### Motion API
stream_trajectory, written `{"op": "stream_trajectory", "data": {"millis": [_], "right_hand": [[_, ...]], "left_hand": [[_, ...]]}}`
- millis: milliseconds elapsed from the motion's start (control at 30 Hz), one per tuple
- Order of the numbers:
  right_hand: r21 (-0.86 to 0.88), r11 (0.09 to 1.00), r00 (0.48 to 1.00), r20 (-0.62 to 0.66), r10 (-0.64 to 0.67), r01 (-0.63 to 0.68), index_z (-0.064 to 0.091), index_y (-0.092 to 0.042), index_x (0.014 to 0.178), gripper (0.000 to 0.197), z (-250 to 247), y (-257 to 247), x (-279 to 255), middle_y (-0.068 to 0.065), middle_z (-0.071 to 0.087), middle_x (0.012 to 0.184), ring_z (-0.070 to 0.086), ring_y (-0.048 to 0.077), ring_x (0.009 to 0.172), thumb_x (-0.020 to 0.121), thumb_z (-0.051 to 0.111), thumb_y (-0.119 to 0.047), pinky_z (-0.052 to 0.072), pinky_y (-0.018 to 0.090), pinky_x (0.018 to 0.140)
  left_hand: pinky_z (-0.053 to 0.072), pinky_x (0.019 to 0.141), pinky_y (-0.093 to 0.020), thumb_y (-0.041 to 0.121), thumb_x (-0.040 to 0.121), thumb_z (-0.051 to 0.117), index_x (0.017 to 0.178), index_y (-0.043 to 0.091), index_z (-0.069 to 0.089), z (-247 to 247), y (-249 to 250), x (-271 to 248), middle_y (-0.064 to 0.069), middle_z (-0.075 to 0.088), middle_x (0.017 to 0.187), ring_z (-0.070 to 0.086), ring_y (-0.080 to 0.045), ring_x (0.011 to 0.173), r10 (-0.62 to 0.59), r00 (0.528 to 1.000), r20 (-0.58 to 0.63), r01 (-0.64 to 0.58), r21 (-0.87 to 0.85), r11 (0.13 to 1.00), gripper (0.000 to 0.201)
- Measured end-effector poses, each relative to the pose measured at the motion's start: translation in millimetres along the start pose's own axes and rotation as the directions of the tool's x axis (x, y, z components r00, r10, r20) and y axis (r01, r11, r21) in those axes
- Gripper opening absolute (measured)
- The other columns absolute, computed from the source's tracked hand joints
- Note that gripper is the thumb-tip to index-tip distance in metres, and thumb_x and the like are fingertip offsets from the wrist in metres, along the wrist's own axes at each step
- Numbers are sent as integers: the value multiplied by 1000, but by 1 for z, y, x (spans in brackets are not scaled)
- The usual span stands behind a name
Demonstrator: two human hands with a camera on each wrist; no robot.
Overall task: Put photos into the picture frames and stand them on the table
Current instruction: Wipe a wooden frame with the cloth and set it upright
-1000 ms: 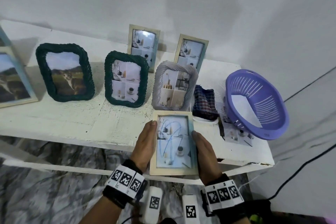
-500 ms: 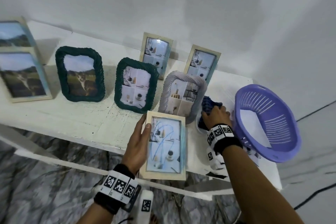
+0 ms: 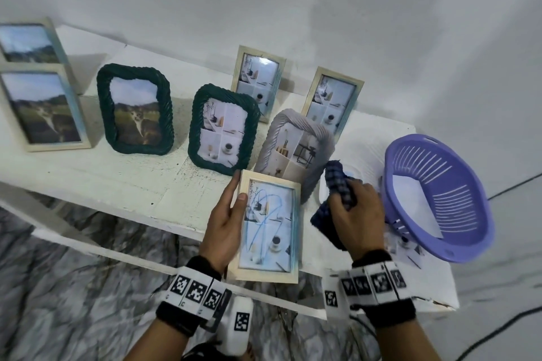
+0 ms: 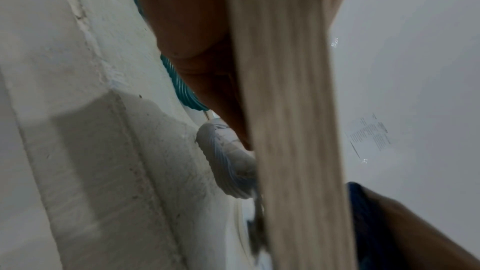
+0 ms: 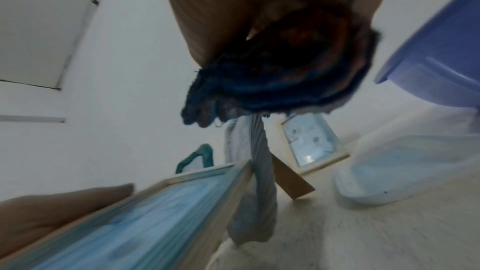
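The left hand [image 3: 224,223] holds a light wooden picture frame [image 3: 268,230] by its left edge, thumb laid on the front border and fingers behind, so the frame hangs over the near edge of the white desk [image 3: 123,184]. The frame is tilted face-up toward the camera, and blue scribbled lines show across the glass over its photo. In the left wrist view only the frame's pale side edge [image 4: 288,110] is seen, close and blurred, with the hand [image 4: 197,28] wrapped around it.

The right hand [image 3: 356,214] grips a dark blue checked cloth [image 3: 340,184], fingers curled around the bunched fabric, just to the right of the held frame and apart from it. The right wrist view shows the cloth [image 5: 272,73] balled in the palm.

Standing upright on the desk behind the held frame are a grey rope-edged frame [image 3: 296,152], a dark green rope-edged frame [image 3: 223,129] with a four-panel photo, and a second green rope-edged frame [image 3: 136,108] with a landscape photo. Two light wooden frames [image 3: 258,79] [image 3: 333,102] stand nearer the wall, and two more wooden frames with landscape photos [image 3: 44,105] [image 3: 28,42] stand at the far left.

A purple plastic basket [image 3: 437,199] lies tipped on its side at the right end of the desk, with loose photos [image 3: 407,249] beneath its lower rim.
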State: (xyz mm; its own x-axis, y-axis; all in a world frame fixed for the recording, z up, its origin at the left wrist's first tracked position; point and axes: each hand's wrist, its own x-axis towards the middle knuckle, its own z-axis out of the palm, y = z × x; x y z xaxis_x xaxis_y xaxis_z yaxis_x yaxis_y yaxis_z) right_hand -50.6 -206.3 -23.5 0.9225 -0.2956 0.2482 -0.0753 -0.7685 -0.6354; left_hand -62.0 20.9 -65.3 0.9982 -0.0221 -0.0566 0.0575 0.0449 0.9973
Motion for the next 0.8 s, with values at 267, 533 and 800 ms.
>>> {"op": "stream_trajectory", "data": {"millis": [267,533,800], "right_hand": [[28,993,987,-111,119,-117,63,-7,118,36,6,-12,-39,10,59,107,56,25,97,83,66,-18,33,22,79],[102,981,983,-75,170,-162,63,-8,119,34,12,15,-25,13,61,103,55,28,96,86,63,-19,38,28,82],[21,995,995,13,-94,94,68,-15,108,44,17,-15,-70,1,58,94,54,20,85,77,45,-37,46,30,72]], "left_hand": [[31,103,-4,20,104,37,143,35,31,14,-8,-1,21,44,142,41,17,126,3,999,-43,-3,2,1000,42],[26,109,-8,26,104,37,149,31,30,17,-16,-6,19,34,149,33,12,132,-21,998,-59,24,53,998,46],[23,103,1,29,103,37,145,36,33,22,-12,-17,20,34,150,27,27,126,0,998,-58,2,41,999,43]]}}
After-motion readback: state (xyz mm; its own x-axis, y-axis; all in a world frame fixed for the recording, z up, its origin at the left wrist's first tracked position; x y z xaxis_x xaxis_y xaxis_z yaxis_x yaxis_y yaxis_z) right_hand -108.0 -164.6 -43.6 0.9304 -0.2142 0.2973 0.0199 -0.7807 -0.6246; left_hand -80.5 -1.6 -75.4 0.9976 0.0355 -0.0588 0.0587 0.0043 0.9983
